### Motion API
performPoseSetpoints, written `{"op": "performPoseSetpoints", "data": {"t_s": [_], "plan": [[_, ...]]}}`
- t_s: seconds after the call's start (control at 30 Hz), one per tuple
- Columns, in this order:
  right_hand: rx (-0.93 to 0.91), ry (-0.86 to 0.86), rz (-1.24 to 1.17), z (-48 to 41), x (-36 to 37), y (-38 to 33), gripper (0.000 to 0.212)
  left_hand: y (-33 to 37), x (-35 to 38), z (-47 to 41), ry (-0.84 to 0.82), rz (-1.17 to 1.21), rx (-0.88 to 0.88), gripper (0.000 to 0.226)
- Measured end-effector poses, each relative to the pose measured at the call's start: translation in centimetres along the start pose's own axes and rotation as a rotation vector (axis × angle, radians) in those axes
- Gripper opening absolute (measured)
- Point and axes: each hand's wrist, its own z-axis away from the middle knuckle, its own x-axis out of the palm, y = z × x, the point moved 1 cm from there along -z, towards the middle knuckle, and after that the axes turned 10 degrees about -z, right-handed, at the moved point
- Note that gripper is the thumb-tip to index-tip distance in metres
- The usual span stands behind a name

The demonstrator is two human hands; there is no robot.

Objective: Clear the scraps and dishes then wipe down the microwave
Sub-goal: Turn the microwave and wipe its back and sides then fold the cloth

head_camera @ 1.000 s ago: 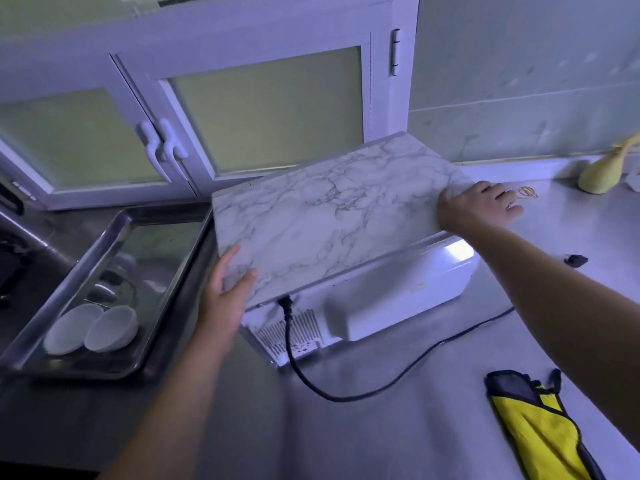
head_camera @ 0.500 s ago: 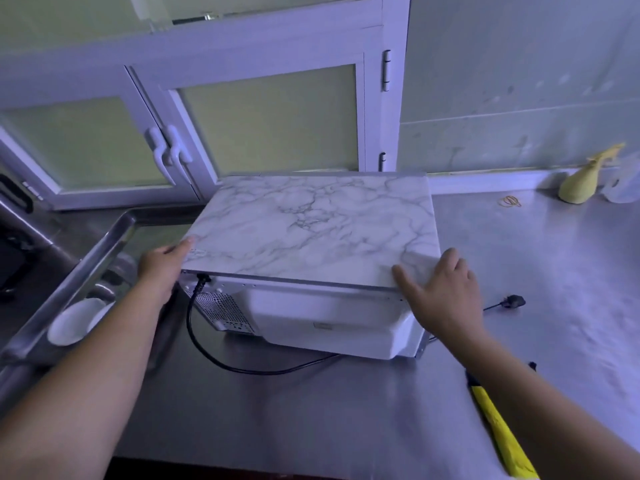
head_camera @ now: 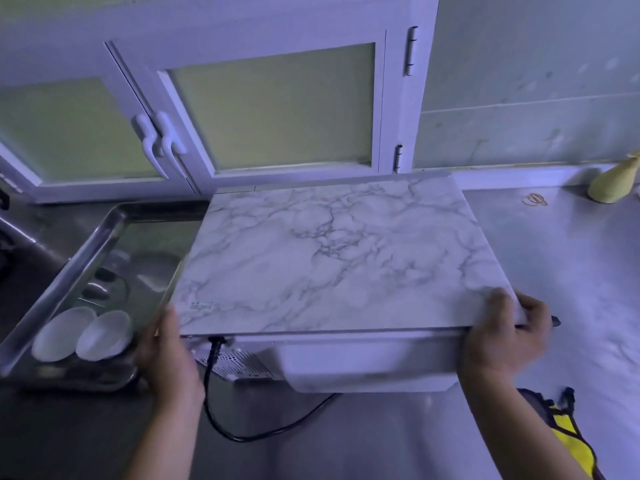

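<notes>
Logged at 12 o'clock: frosted window panes; paired white handles toward 10. At 2 o'clock on steel counter: rubber bands, near a pale yellow bottle, possibly a sprayer, partly cut off.

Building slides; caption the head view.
Left hand and right hand grip the marble-topped microwave on a steel counter beside a tray.

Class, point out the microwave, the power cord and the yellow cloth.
microwave [head_camera: 329, 258]: head view, marble-patterned top.
power cord [head_camera: 239, 438]: head view, loop on the counter.
yellow cloth [head_camera: 571, 445]: head view, yellow panel.
</notes>
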Motion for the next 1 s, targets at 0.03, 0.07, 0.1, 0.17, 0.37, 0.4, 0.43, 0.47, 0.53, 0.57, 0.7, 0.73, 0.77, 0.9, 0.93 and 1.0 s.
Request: {"op": "performPoseSetpoints", "data": {"t_s": [0.03, 0.07, 0.1, 0.17, 0.37, 0.4, 0.43, 0.47, 0.53, 0.57, 0.7, 0.73, 0.77, 0.9, 0.93, 1.0], "plan": [[-0.009, 0.018, -0.059, -0.1, 0.4, 0.2, 0.005, -0.7, 0.3, -0.4, 0.019, 0.054, -0.028, 0.023], [-0.015, 0.025, -0.092, -0.2, 0.8, 0.4, 0.005, -1.2, 0.6, -0.7, 0.028, 0.081, -0.039, 0.024], [-0.018, 0.024, -0.110, -0.5, 1.2, 0.6, 0.009, -1.4, 0.9, -1.1, 0.033, 0.093, -0.036, 0.023], [-0.028, 0.021, -0.137, -1.3, 2.1, 1.1, 0.011, -1.5, 1.4, -1.4, 0.042, 0.105, -0.005, 0.020], [-0.049, -0.027, -0.160, -2.3, 7.4, 2.7, 0.014, -0.6, 4.1, -4.7, 0.035, 0.127, -0.017, 0.017], [-0.056, -0.034, -0.174, -2.2, 8.4, 3.1, 0.014, -0.5, 4.6, -6.1, 0.017, 0.129, -0.030, 0.021], [-0.057, -0.039, -0.191, -2.0, 9.4, 3.4, 0.014, -0.5, 5.0, -7.6, 0.008, 0.127, -0.041, 0.024], [-0.057, -0.041, -0.206, -1.8, 10.5, 3.7, 0.015, -0.3, 5.6, -9.1, 0.002, 0.122, -0.045, 0.029], [-0.073, -0.039, -0.224, -1.3, 12.8, 4.2, 0.018, 0.3, 6.9, -11.8, -0.027, 0.114, -0.047, 0.039], [-0.079, -0.037, -0.227, -1.0, 13.9, 4.4, 0.018, 0.6, 7.5, -13.1, -0.053, 0.117, -0.048, 0.041], [-0.078, -0.039, -0.221, -0.2, 17.3, 5.4, 0.013, 1.6, 9.7, -17.7, -0.204, 0.118, -0.084, 0.041], [-0.083, -0.033, -0.207, -0.1, 17.9, 5.6, 0.012, 1.7, 10.0, -18.6, -0.233, 0.114, -0.085, 0.048], [-0.093, -0.024, -0.197, 0.0, 18.3, 5.7, 0.012, 1.6, 10.2, -19.4, -0.251, 0.103, -0.088, 0.056], [-0.122, 0.017, -0.177, 0.1, 19.2, 5.8, 0.012, 0.7, 10.6, -21.4, -0.280, 0.104, -0.096, 0.060], [-0.126, 0.027, -0.173, 0.1, 19.2, 5.7, 0.012, 0.7, 10.7, -21.3, -0.296, 0.112, -0.095, 0.057], [-0.118, 0.029, -0.155, 0.4, 19.2, 5.5, 0.011, 0.9, 10.6, -20.9, -0.312, 0.121, -0.088, 0.050]]}}
